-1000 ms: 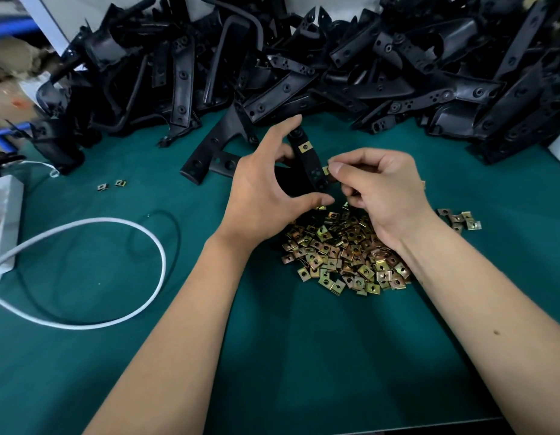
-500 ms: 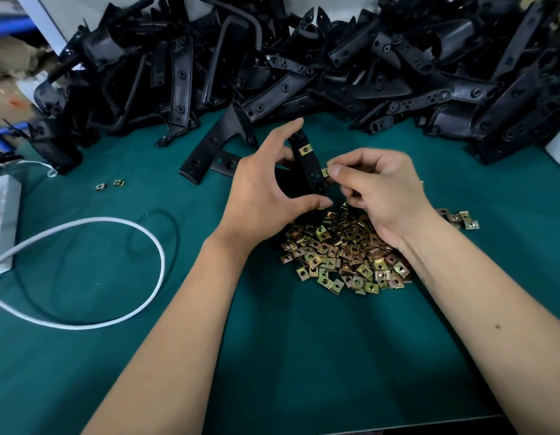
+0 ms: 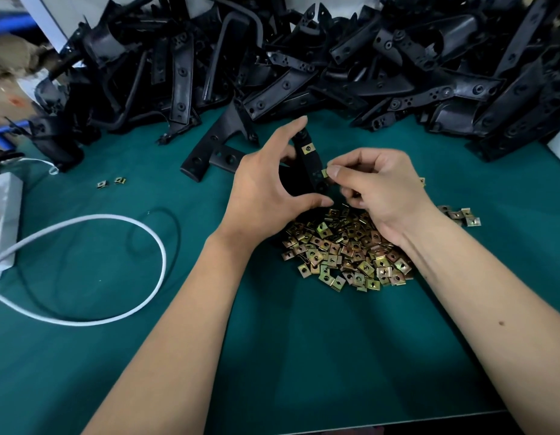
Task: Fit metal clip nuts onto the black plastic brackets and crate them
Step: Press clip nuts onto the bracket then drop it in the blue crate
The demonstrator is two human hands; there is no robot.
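Observation:
My left hand (image 3: 266, 189) grips a black plastic bracket (image 3: 311, 164) upright above the green mat, thumb below and forefinger over its top. One brass-coloured clip nut (image 3: 307, 148) sits on the bracket's upper end. My right hand (image 3: 379, 186) pinches a second clip nut (image 3: 325, 173) between thumb and forefinger against the bracket's right edge, lower down. A heap of loose clip nuts (image 3: 344, 255) lies on the mat just under both hands.
A big pile of black brackets (image 3: 304, 58) fills the back of the table. One bracket (image 3: 216, 142) lies alone in front of it. A white cable (image 3: 121, 221) loops at the left from a white power strip (image 3: 2, 221). Stray clip nuts (image 3: 111, 182) lie left, more clip nuts (image 3: 460, 215) right.
Hardly anything has moved. My right hand keeps pressing the second clip nut at the bracket's edge, and my left hand holds the bracket steady.

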